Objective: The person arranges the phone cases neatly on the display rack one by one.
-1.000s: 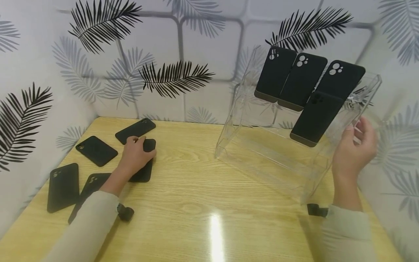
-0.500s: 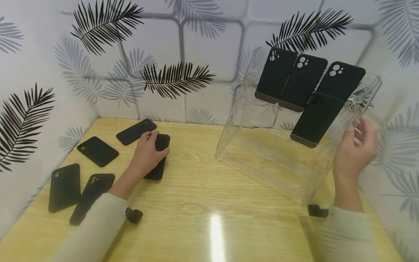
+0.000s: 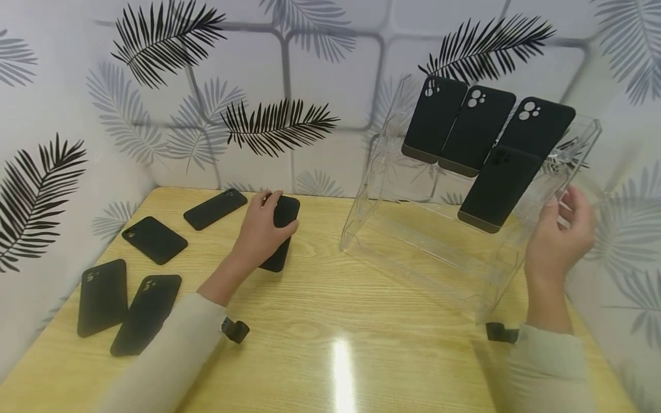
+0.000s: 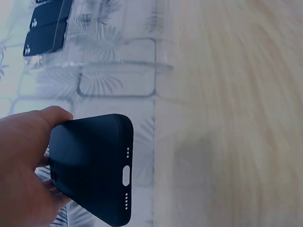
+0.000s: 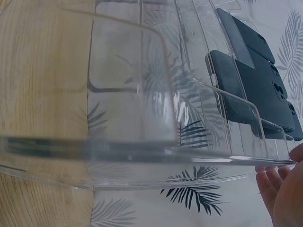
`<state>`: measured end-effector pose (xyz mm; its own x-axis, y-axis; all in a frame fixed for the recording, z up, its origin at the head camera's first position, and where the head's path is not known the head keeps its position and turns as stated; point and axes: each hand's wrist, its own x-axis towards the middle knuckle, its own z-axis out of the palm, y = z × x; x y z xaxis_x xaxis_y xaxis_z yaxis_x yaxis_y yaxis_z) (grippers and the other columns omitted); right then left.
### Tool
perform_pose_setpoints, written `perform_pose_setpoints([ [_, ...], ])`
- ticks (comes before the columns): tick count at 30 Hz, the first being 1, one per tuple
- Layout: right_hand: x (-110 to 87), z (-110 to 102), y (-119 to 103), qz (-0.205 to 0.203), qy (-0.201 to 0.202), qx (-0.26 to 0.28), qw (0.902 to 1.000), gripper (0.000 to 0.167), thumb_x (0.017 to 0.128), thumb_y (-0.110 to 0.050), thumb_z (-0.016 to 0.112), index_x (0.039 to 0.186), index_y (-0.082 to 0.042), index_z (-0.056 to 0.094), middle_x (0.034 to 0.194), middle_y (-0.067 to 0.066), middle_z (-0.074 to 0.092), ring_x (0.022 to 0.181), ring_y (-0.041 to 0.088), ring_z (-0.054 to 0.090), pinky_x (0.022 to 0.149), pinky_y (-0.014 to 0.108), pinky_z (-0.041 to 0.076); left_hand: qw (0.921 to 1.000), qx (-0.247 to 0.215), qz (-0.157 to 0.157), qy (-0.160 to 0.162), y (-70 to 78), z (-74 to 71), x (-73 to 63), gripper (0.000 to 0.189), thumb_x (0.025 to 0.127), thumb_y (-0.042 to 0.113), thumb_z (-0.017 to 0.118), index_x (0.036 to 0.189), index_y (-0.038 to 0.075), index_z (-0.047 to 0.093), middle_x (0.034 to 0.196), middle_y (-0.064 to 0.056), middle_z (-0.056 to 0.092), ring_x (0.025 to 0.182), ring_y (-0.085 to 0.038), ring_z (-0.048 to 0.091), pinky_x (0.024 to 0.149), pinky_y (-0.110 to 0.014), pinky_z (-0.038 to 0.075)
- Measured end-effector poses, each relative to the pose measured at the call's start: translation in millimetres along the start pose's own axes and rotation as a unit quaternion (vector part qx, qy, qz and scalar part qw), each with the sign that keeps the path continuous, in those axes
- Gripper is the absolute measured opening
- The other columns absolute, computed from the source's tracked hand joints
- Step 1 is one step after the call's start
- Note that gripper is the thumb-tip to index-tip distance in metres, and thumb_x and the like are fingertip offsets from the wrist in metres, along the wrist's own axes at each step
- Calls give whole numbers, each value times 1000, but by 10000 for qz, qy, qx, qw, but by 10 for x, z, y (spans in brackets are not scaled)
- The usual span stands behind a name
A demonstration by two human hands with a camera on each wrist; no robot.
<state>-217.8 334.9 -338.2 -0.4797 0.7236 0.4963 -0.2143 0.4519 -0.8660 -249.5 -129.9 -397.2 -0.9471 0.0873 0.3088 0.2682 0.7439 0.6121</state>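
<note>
My left hand [image 3: 264, 228] holds a black phone case [image 3: 277, 257] by its sides above the table. In the left wrist view this phone case [image 4: 90, 161] shows its bottom end, with a charging-port cutout and small speaker holes; fingers cover its camera end. At the right, my right hand [image 3: 562, 235] grips the side panel of a clear acrylic display stand [image 3: 431, 249]. Three black phone cases lean on the stand's upper tier, including the middle case [image 3: 477, 129]. Another phone case [image 3: 498, 189] leans one tier lower, overlapping the rightmost one.
Several more black phone cases lie at the table's left side, among them one flat case [image 3: 155, 240] and one near the back edge [image 3: 215, 209]. A leaf-patterned wall [image 3: 320, 166] closes off the back and sides. The wooden table [image 3: 310, 310] stretches in front of the stand.
My left hand has carried the phone case right and slightly back, away from the other cases on the table, uncovering more of one. My right hand stays at the stand.
</note>
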Motion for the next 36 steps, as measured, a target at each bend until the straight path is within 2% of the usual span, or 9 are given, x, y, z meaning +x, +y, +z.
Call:
perform_pose_setpoints([
  [6,-13,4,18,-11,-20,8,10000,31,99,-20,61,130,-26,68,119,-12,65,104,-1,60,88,19,47,9985,-289,395,226,418,116,118,73,95,37,69,156,11,37,158,-17,28,138,-37,41,107,-53,45],
  [15,-3,35,27,-5,-5,61,10000,32,99,-21,60,130,-26,68,119,-12,64,105,0,60,89,20,48,9882,-621,1335,432,1060,380,341,70,95,34,70,154,10,40,157,-16,29,135,-32,43,106,-48,46],
  [20,16,7,11,75,23,-39,10000,32,100,-21,59,130,-26,67,121,-11,65,105,-1,59,90,20,47,9825,-782,1583,586,1433,585,470,70,95,35,70,154,10,39,157,-16,28,135,-30,44,107,-44,45],
  [24,29,-31,-12,81,84,-63,9999,32,100,-20,59,130,-26,67,119,-12,64,106,0,60,91,19,47,9776,-1107,1662,669,1706,751,569,72,96,36,69,155,12,37,159,-15,27,139,-28,40,110,-39,43],
  [29,18,-40,-34,98,69,0,9999,32,99,-19,60,130,-25,67,119,-12,64,105,0,60,90,20,47,9717,-1422,1704,808,1944,905,682,73,96,37,69,156,15,35,160,-11,24,145,-23,34,115,-33,38],
  [36,-3,4,-32,137,-12,122,9998,32,99,-19,61,130,-25,68,117,-14,63,104,0,59,89,20,47,9622,-1431,2085,1012,2193,1001,809,76,96,38,69,157,14,32,160,-13,22,147,-21,29,118,-26,31],
])
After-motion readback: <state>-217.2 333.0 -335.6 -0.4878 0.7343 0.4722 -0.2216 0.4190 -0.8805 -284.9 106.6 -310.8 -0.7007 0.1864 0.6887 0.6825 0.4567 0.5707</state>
